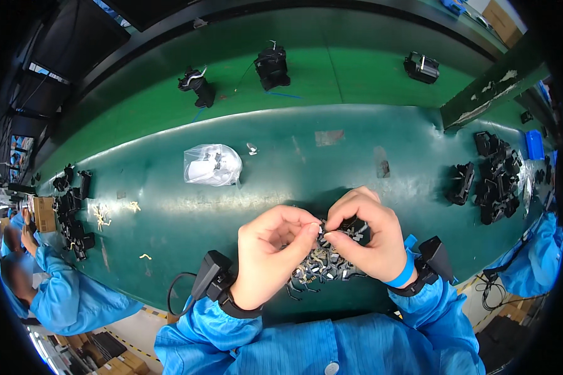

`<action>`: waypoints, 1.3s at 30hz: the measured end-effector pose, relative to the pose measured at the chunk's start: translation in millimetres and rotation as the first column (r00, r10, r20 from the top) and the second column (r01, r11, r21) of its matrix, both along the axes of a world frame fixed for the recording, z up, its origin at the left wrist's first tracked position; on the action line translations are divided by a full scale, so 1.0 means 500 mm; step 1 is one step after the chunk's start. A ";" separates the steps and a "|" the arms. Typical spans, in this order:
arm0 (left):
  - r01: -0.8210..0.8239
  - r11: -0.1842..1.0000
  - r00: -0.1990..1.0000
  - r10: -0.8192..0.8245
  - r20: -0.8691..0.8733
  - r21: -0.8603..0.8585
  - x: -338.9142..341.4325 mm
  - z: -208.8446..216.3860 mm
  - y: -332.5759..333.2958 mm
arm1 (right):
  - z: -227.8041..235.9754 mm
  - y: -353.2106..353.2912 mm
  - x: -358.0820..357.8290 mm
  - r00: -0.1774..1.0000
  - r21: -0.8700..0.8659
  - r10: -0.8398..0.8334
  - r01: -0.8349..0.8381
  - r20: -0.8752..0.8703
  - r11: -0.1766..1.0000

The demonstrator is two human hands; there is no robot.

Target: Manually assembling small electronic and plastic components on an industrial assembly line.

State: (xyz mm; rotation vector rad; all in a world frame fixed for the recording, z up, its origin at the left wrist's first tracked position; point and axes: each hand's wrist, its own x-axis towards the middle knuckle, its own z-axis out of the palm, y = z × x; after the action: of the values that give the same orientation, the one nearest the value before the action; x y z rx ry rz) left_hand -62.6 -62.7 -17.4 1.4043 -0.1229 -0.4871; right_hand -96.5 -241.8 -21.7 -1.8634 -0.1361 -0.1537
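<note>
Both hands are working together over the near edge of the green desk [169,219], right above a pile of small black and metal parts [322,265]. The right hand [369,234] is clamped around a small black plastic part [355,226], thumb and forefinger pinching at its near end. The left hand [275,244] is closed in a fingertip pinch on something tiny and pale, probably a metal clip, though it is too small to tell for sure. The fingertips of both hands are meeting at that spot.

Step in hand looks like fitting the small piece into the black part. The next move likely calls for lining the piece up with its slot and pressing in steadily, with the right hand holding the part firm.

Elsewhere: a clear plastic bag [213,164] is lying mid-desk, finished black parts [494,175] are stacking at far right, and a co-worker's blue sleeve [69,294] is showing at left.
</note>
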 end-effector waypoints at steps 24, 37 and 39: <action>-0.177 0.935 0.754 -0.072 0.653 0.307 -0.005 0.003 -0.020 | -0.016 0.007 -0.005 0.999 0.006 -0.049 0.049 -0.006 0.999; -0.527 0.783 0.520 -0.010 0.854 0.331 0.035 0.026 0.029 | -0.015 0.010 0.001 0.999 0.092 -0.041 0.038 0.027 0.995; -0.731 0.631 0.432 0.133 0.892 0.260 0.063 0.035 0.064 | -0.016 0.009 -0.001 0.997 0.149 -0.073 0.073 -0.004 0.986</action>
State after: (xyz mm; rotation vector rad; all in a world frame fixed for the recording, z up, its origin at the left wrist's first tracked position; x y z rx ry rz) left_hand -31.0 -30.5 0.0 2.1665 -0.3249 0.7668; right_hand -96.8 -237.1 -29.6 -1.7194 -0.0560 -0.2105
